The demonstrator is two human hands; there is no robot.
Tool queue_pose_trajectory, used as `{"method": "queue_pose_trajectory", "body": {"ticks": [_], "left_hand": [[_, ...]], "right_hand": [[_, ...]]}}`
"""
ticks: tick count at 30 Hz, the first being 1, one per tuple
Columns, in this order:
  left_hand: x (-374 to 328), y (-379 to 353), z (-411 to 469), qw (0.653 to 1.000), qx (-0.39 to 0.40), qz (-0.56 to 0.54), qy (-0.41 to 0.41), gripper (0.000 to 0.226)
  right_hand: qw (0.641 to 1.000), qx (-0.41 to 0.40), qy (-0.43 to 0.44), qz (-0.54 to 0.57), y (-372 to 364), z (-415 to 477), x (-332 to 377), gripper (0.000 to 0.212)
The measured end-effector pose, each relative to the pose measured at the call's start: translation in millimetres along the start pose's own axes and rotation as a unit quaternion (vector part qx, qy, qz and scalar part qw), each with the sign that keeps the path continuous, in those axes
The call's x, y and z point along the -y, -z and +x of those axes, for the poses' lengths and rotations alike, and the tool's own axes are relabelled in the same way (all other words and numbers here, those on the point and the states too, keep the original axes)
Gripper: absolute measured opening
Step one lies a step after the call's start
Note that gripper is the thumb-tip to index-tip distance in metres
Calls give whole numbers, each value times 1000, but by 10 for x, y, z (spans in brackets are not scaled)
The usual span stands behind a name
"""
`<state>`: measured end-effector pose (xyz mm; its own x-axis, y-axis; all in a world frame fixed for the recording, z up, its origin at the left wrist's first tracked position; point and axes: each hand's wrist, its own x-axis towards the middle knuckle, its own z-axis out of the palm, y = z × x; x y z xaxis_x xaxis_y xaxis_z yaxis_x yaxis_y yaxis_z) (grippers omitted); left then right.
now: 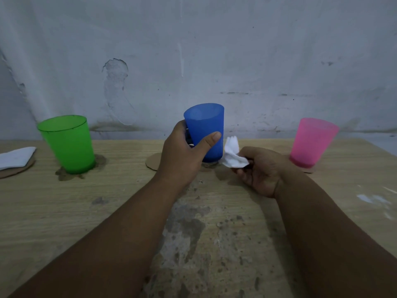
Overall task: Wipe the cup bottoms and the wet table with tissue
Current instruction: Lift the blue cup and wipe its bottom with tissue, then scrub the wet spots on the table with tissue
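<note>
- Table (64, 203): wet patch under the green cup (68, 144) at 9 o'clock.
- Blue cup (205, 132): centre, axis upright, grasped by the left hand (182, 155).
- Tissue (233, 155): pinched in the right hand (264, 171), at 3 o'clock of the cup base, nearly touching it.

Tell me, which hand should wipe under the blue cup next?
The right hand, probably. It already pinches the crumpled tissue right beside the base of the blue cup. The left hand is wrapped around that cup, so it is better placed to tip or lift it.
</note>
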<state>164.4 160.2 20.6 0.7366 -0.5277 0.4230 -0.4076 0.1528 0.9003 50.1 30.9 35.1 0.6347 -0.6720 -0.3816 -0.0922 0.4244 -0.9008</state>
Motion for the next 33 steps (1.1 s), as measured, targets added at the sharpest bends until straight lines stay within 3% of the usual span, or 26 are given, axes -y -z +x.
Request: {"method": "queue_pose_trajectory", "body": {"ticks": [5, 9, 11, 17, 33], "left_hand": [[-39, -118, -70, 999, 36, -5, 19, 56], [-91, -277, -97, 998, 60, 7, 20, 58], [-121, -384, -71, 997, 67, 15, 23, 57], [-78, -744, 8, 997, 62, 36, 35, 57], [35, -1053, 107, 991, 108, 62, 58, 59]], "right_hand": [[976, -166, 142, 5, 242, 20, -50, 10], [889, -311, 321, -96, 309, -43, -153, 14], [858, -370, 343, -98, 375, -32, -136, 17], [883, -340, 314, -75, 506, 76, -132, 25], [880, -371, 295, 0, 555, 152, -103, 16]]}}
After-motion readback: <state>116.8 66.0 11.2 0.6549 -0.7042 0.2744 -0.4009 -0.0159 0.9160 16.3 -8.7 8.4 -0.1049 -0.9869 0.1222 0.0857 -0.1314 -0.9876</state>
